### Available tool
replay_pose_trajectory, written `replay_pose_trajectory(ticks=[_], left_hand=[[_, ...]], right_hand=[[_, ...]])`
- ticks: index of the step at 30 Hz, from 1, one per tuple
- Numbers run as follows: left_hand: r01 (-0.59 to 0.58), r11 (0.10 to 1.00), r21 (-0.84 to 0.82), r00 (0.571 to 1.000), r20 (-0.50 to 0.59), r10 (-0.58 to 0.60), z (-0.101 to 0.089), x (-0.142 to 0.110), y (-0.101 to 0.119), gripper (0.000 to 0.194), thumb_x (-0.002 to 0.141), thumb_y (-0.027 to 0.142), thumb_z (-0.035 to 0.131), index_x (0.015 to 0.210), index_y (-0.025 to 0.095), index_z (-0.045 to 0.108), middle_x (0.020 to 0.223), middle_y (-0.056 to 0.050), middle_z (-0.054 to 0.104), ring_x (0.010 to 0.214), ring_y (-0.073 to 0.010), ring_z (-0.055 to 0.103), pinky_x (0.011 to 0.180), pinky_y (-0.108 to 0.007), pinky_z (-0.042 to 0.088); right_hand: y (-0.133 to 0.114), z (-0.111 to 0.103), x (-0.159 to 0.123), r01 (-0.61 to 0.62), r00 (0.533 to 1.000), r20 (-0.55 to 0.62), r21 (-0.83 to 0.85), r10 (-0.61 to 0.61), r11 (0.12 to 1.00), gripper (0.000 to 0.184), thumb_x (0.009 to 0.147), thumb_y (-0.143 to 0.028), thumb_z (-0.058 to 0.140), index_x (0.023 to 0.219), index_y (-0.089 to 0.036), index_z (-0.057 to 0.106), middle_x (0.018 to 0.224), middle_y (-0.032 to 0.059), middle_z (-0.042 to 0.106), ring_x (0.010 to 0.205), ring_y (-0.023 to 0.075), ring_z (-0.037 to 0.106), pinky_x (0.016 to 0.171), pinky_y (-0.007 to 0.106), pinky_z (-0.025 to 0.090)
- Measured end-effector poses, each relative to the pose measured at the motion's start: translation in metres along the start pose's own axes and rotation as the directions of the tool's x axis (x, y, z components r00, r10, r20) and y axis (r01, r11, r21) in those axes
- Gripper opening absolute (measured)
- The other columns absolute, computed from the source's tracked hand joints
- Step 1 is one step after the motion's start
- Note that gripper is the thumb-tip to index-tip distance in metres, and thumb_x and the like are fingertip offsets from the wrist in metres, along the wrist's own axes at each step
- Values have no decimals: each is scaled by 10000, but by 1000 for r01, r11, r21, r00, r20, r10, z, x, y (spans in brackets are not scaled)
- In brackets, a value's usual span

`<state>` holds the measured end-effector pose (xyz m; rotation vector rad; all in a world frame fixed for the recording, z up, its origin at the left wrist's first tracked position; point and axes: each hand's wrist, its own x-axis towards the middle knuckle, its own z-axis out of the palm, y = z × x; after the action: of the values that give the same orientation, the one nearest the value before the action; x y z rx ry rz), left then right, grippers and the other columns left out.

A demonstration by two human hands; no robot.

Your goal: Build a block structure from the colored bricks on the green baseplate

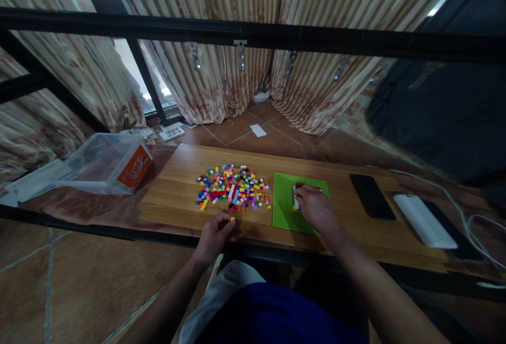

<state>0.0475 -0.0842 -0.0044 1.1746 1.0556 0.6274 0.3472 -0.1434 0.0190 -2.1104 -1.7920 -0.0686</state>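
My left hand point(216, 234) is at the front of the wooden board, its fingers pinched on a small yellow building brick point(233, 218). Just beyond it lies a loose heap of many-coloured bricks point(225, 186), with longer red, white and blue ones among them. My right hand point(314, 204) reaches over a green studded baseplate point(282, 212). Its fingers are closed at a low brick structure point(295, 204) with red, blue, white and yellow parts showing. The hand covers much of that structure, and whatever the fingertips hold is hidden.
A clear plastic box point(98, 162) with an orange label stands left of the wooden board point(169, 186). Right of the baseplate lie a black phone point(371, 196) and a white oblong device point(425, 220), with a white cable point(454, 202) beyond. A dark metal bar point(253, 33) crosses above the far side.
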Motion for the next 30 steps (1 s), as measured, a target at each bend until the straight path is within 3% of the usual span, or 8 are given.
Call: replay_pose_trajectory(ticks=[7,13,20,26,30], left_hand=[[2,1000,-4,1000,-18,-2,2,0,2,298,687,453,712,717,196,563,563,59,576,450,-92,517,461,-218,414],[0,999,-38,1000,4,0,2,1,1,303,683,450,721,727,191,571,587,54,589,446,-90,522,455,-221,422],[18,998,-62,999,-25,-20,3,1,-2,338,656,464,746,738,186,570,562,62,575,442,-86,524,448,-208,429],[65,986,-153,994,-74,-77,10,1,2,390,592,469,806,719,168,594,561,50,583,466,-86,531,475,-212,465],[94,960,-263,987,-99,-123,17,-5,9,417,557,464,846,744,151,644,627,22,638,512,-83,553,534,-220,481]], right_hand=[[4,1,-7,-3,998,-69,-6,2,1000,287,922,-224,433,776,-206,679,829,80,652,789,216,589,759,340,450],[11,13,-20,42,987,-155,45,-34,998,319,963,-296,420,866,-206,711,918,93,670,899,229,607,872,379,478],[14,22,-29,75,979,-192,7,-73,997,353,978,-256,377,898,-204,717,980,101,672,958,228,604,925,386,496],[13,22,-30,133,976,-167,-28,-136,991,390,980,-230,331,959,-170,716,1011,132,680,1007,243,611,927,398,517],[15,16,-30,146,967,-215,32,-136,989,366,992,-301,352,1010,-202,704,991,110,697,995,244,638,934,423,535]])
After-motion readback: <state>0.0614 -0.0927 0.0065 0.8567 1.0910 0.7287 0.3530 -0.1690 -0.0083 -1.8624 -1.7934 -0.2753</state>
